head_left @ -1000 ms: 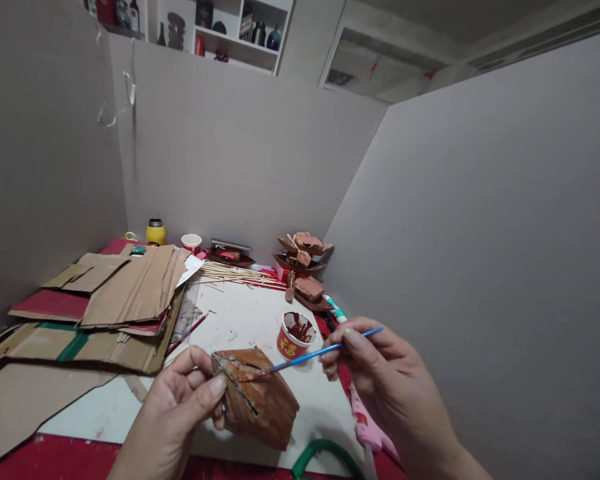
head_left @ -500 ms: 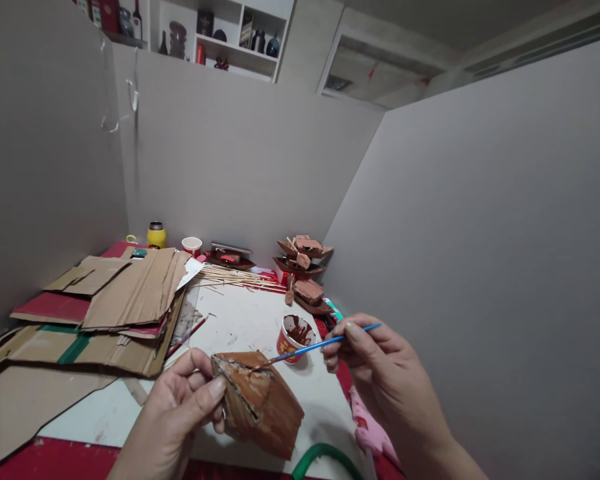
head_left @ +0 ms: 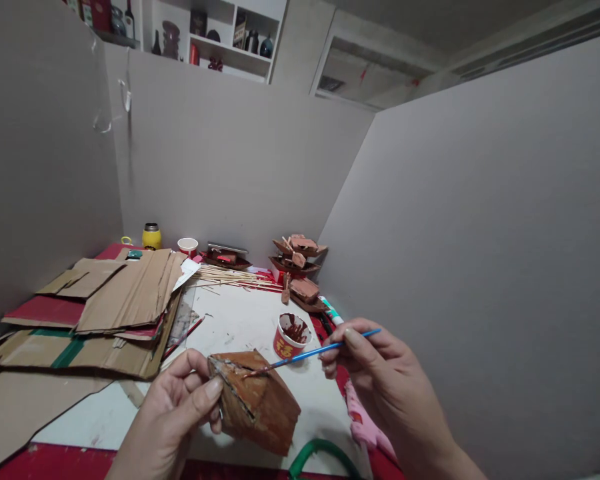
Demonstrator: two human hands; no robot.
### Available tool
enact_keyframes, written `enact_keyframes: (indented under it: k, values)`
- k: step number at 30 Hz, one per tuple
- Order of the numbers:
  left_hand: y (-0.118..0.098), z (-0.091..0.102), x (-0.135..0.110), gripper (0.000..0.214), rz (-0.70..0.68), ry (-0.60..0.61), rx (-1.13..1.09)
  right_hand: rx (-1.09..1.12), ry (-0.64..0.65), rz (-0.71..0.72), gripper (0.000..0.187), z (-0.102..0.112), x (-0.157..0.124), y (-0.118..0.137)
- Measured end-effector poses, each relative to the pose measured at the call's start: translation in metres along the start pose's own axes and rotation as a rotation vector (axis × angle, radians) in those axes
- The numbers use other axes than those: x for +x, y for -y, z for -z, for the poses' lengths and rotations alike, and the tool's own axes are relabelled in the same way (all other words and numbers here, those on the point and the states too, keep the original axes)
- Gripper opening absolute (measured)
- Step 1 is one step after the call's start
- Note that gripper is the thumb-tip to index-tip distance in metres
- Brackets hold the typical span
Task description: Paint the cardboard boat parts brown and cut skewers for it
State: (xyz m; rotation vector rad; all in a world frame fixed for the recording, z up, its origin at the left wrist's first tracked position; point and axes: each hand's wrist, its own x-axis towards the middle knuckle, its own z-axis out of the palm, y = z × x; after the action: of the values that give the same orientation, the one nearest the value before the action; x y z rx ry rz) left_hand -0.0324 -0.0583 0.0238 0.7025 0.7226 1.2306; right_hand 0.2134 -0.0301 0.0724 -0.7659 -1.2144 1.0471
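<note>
The piece (head_left: 270, 410) is above the near part of the white board (head_left: 230, 320), tilted, in the left hand (head_left: 177, 410). It is brown, flat-faced and angular, with streaky colour that runs from orange-brown to a darker tone. A dark, ragged slit crosses it on a slant from the corner by the thumb, and pale, rough bits show along that edge. Beside the slit is a lighter patch, where the tip of the brush (head_left: 310, 353) meets the face.

The left fingers pinch the piece at its corner, thumb on top, and cover that corner. The fingers of the right hand (head_left: 380, 370) pinch the blue handle of the brush, which slants across part of the piece.

Just behind the brush stands a red cup (head_left: 289, 343), its inner wall smeared dark brown; the handle passes in front of its lower part. Small brown boats (head_left: 300, 250) sit stacked farther back, near thin sticks (head_left: 235, 275). Cardboard (head_left: 130, 303) lies piled on the left, with a yellow jar (head_left: 151, 238) behind it. A pink tool (head_left: 367, 427) rests beside the right wrist, partly hidden by it. A green loop (head_left: 323, 445) rises at the near edge, over the red surface (head_left: 70, 460).
</note>
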Motion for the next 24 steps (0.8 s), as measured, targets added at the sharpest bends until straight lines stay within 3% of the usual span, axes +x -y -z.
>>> enact_keyframes:
  k: [8,15,20,24]
  values:
    - [-0.006,-0.002,-0.001,0.034,-0.006,-0.019,-0.007,-0.011,-0.136,-0.024,0.020,0.014,-0.009,-0.001]
    - [-0.003,-0.003,-0.002,0.033,0.001,-0.006,0.001,0.057,-0.119,-0.035,0.021,0.007,-0.020,-0.007]
    - [-0.007,0.001,0.000,0.032,-0.007,-0.040,-0.050,0.108,-0.298,0.037,0.021,0.019,-0.025,-0.024]
    - [-0.016,0.004,-0.002,0.027,-0.055,-0.077,-0.111,-0.079,-0.357,0.127,0.024,0.031,-0.029,-0.043]
